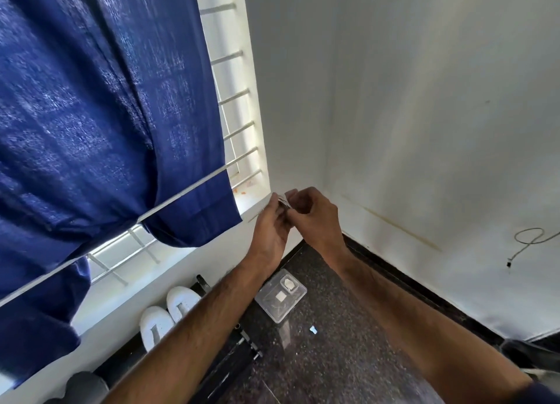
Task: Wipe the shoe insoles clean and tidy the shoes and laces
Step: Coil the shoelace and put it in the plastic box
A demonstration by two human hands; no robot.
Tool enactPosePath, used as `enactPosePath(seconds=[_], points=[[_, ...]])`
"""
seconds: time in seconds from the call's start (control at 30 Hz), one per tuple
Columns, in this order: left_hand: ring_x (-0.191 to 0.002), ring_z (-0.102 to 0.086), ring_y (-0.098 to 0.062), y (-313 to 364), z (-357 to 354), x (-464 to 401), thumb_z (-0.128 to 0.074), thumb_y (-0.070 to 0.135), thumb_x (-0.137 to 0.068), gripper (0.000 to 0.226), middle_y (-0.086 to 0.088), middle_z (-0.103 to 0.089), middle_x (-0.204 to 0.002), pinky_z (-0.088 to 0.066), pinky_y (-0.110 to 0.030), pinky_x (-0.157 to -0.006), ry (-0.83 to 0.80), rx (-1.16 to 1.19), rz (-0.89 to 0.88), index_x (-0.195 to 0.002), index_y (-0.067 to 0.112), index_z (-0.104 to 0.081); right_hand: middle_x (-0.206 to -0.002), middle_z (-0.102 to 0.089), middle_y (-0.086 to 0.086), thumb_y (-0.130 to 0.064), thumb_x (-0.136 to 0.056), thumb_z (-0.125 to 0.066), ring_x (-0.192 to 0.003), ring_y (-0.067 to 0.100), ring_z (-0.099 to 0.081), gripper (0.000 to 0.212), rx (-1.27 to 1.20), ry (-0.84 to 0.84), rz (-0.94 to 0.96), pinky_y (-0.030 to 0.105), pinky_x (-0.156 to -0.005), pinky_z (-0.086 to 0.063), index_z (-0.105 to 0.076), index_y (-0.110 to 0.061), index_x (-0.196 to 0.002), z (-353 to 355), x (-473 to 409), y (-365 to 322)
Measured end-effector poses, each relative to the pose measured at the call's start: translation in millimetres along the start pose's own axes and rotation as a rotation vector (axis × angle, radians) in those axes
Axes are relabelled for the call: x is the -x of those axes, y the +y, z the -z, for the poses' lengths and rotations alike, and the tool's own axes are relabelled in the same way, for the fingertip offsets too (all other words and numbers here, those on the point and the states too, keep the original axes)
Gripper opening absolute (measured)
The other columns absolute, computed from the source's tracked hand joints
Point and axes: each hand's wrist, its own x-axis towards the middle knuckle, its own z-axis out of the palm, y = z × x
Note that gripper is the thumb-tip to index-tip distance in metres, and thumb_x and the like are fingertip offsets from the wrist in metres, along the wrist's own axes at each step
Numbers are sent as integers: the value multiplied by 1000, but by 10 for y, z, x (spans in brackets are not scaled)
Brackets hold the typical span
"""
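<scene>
A pair of white shoes [169, 311] stands side by side on the dark floor against the wall under the window, low and left of centre. My left hand [271, 226] and my right hand [315, 218] are raised together in front of the wall corner, well above the shoes. Both pinch one small thin object [283, 206] between their fingertips; it is too small and blurred to name. My left forearm hides part of the right-hand shoe. No insoles or laces show clearly.
A clear plastic box [280, 296] with small white items lies on the speckled dark floor [318, 358]. A white scrap [313, 330] lies near it. A blue curtain [100, 115] hangs over the barred window. A cable [528, 241] dangles on the right wall.
</scene>
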Motion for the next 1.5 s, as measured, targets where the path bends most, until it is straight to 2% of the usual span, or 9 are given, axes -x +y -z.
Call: enactPosePath(seconds=[0.17,0.3,0.47,0.77,0.97,1.17,1.33,1.43,1.5], points=[[-110,-62,-31,-108,346,-365,-36,23,-110,37,-22,-67,-115,-54,-34,-93,74,-29,84,-114,3,-67,-102,-73,0,-11,-86,-68,-93,16,-72,13,-202,-105,-218,36,-85,-60,-62,-18,-95,-335,-251,265],[-88,-71,-22,-170,599,-636,-46,21,-107,31,-14,-74,-92,-62,-27,-77,114,-77,141,-106,0,-69,-107,-73,11,-7,-91,-67,-95,19,-69,11,-325,-190,-305,34,-85,-55,-63,-12,-100,-490,-407,514],[-90,-76,-22,-310,762,-964,-55,18,-103,26,-16,-77,-97,-63,-31,-78,132,-22,279,-98,0,-72,-87,-72,9,-12,-88,-79,-79,13,-69,19,-297,-225,-371,24,-72,-55,-67,-4,-101,-552,-654,843],[-88,-70,-14,-968,829,-1434,-50,4,-103,22,-11,-73,-96,-59,-26,-83,178,-2,405,-117,-5,-65,-75,-67,-6,-8,-86,-74,-62,-11,-58,6,131,-328,-329,3,-55,-41,-73,-10,-92,-780,-1205,1858],[-80,-61,-15,-1575,1056,-1862,-47,8,-101,18,-8,-64,-85,-52,-25,-72,395,99,404,-103,3,-64,-81,-61,2,-1,-89,-58,-80,20,-50,12,280,-416,-5,36,-67,-43,-57,-11,-83,-1132,-1233,2686],[-84,-66,-16,-2420,1464,-2298,-44,2,-101,21,-11,-66,-93,-57,-25,-80,498,250,500,-101,3,-66,-83,-61,3,-6,-88,-61,-82,21,-49,9,363,-435,69,36,-74,-42,-58,-13,-84,-1407,-1388,3802],[-120,-66,-20,-3128,1972,-2347,-49,-7,-97,39,-9,-70,-127,-53,-38,-103,458,-243,444,-129,9,-64,-89,-67,2,-5,-85,-72,-86,6,-45,10,311,-470,-180,30,-83,-43,-63,-9,-84,-1683,-1464,4892],[-142,-42,-13,-3785,2628,-2517,-63,1,-86,65,-2,-48,-150,-34,-35,-118,318,-1008,199,-146,22,-50,-90,-70,2,-5,-88,-74,-84,5,-52,8,262,-635,-233,22,-80,-45,-67,-7,-90,-1913,-1441,5509],[-152,-22,-14,-4226,3058,-2692,-70,8,-88,72,-2,-33,-161,-18,-31,-121,209,-1198,175,-152,25,-41,-89,-71,1,-5,-90,-73,-80,7,-60,7,203,-748,-263,21,-75,-49,-68,-7,-94,-2106,-1425,5897]])
